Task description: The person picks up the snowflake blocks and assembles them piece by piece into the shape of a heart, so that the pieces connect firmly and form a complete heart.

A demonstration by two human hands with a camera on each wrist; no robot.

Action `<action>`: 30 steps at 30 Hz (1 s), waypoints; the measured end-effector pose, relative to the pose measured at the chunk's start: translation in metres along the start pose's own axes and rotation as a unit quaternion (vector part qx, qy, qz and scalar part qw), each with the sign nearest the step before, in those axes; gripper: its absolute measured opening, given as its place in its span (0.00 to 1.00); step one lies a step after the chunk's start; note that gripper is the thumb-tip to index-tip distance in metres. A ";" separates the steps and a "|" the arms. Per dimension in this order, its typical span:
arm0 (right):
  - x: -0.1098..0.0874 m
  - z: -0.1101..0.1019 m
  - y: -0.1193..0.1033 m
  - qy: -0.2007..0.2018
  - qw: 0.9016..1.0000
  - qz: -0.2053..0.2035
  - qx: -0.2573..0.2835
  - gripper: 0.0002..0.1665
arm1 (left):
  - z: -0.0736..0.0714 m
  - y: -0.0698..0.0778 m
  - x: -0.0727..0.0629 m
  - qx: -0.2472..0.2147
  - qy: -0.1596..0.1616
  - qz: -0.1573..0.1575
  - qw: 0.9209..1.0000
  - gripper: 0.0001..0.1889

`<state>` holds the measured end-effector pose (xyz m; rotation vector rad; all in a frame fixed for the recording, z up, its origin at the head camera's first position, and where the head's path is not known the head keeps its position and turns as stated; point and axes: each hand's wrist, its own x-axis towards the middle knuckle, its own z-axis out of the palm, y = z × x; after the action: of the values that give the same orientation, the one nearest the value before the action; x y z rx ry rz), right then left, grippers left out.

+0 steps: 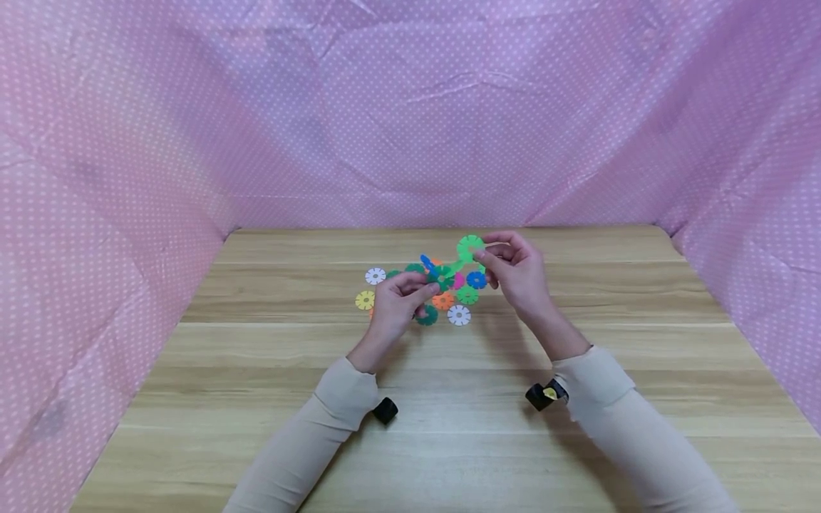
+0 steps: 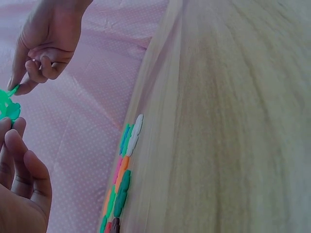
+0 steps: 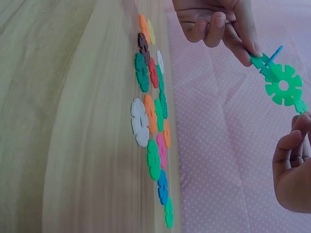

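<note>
Notched plastic discs, linked in a short chain, hang between both hands above the table. At its left end my left hand (image 1: 396, 305) pinches a dark green disc (image 1: 442, 273) between thumb and fingers. A blue disc (image 3: 275, 54), seen edge-on in the right wrist view, sticks out beside that end. The middle disc (image 3: 272, 90) is light green and faces the right wrist camera. My right hand (image 1: 521, 279) pinches another light green disc (image 1: 470, 244) at the other end. Fingertips partly cover the end discs, and whether their slots are fully engaged I cannot tell.
Several loose discs lie flat beneath the hands, among them a white disc (image 1: 458, 320), a yellow disc (image 1: 363, 305), a blue disc (image 1: 476, 285) and an orange disc (image 1: 442, 306). The wooden table (image 1: 449, 442) ends at a pink dotted cloth (image 1: 410, 128).
</note>
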<state>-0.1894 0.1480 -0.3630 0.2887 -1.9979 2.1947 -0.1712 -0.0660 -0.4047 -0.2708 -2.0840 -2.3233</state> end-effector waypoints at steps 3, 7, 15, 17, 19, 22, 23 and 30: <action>-0.001 0.001 0.000 0.000 1.000 0.001 -0.005 0.15 | -0.001 -0.004 0.001 0.000 0.001 -0.005 1.000 0.10; -0.002 0.004 0.000 0.002 1.000 0.005 -0.004 0.14 | 0.001 -0.004 0.002 0.000 0.000 0.003 1.000 0.09; -0.002 0.004 0.004 0.003 1.000 0.005 -0.017 0.18 | 0.002 -0.004 0.003 -0.007 0.003 0.006 1.000 0.08; -0.002 0.004 0.004 0.005 1.000 0.000 -0.022 0.18 | 0.002 -0.004 0.003 -0.005 0.006 0.003 1.000 0.07; -0.002 0.004 0.005 0.009 1.000 -0.004 -0.021 0.18 | 0.003 -0.003 0.003 -0.004 0.010 -0.004 1.000 0.07; -0.002 0.004 0.006 0.018 1.000 -0.012 -0.017 0.17 | 0.004 -0.001 0.002 -0.002 0.009 -0.012 1.000 0.07; -0.001 0.004 0.006 0.022 1.000 -0.014 -0.016 0.17 | 0.005 0.000 0.003 -0.003 0.008 -0.015 1.000 0.07; -0.003 0.002 0.006 0.035 0.999 -0.002 -0.012 0.18 | 0.009 0.002 0.002 -0.002 0.011 -0.035 0.999 0.06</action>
<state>-0.1884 0.1452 -0.3692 0.2098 -1.9841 2.1453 -0.1721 -0.0574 -0.4019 -0.1739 -2.1129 -2.3577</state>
